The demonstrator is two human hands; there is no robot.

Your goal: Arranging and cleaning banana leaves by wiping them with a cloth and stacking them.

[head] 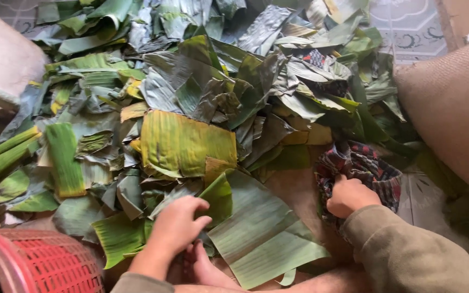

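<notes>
Left hand [176,228]: fingers curling onto the big green banana leaf [256,228], lying on the floor's near edge.
Right hand [350,196]: fist closing around a plaid cloth [366,165], beside the leaf pile [202,92].
Red basket [39,260]: sitting at the near left corner.

1. The floor [411,24] is pale patterned tile, bare at the upper right.
2. A heap of torn banana leaves [191,103] covers most of it.
3. A red plastic basket [44,260] stands at the lower left.
4. A checked cloth [362,165] lies beside the leaves.
</notes>
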